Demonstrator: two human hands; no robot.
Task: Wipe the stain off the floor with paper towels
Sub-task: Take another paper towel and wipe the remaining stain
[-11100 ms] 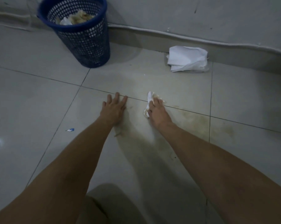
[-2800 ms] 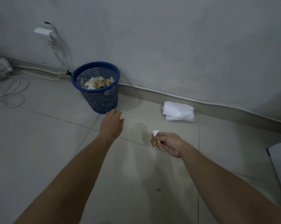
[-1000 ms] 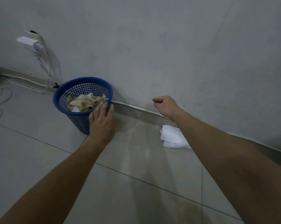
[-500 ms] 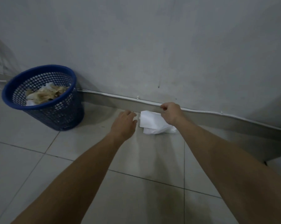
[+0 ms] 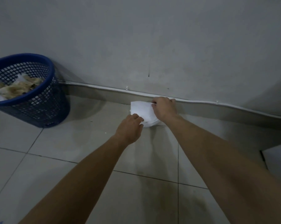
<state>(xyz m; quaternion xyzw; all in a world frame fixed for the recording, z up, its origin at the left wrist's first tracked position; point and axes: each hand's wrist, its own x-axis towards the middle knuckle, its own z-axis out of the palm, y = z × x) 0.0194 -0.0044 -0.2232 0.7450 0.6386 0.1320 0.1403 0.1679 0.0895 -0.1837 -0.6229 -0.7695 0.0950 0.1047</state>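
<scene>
A stack of white paper towels [image 5: 142, 111] lies on the tiled floor against the baseboard. My right hand [image 5: 164, 109] pinches the top sheet at its upper right edge. My left hand [image 5: 130, 128] rests on the stack's lower left part, fingers curled onto it. A faint brownish stain [image 5: 154, 188] shows on the tiles near the bottom, between my forearms.
A blue mesh wastebasket [image 5: 25, 101] with crumpled stained towels inside stands at the left by the wall. A white cable [image 5: 217, 103] runs along the baseboard. A white box edge [image 5: 278, 157] sits at the right.
I dropped the dirty wad in the basket, then turned right. Both hands moved to the clean towel stack; the right now pinches the top sheet, the left touches the stack.
</scene>
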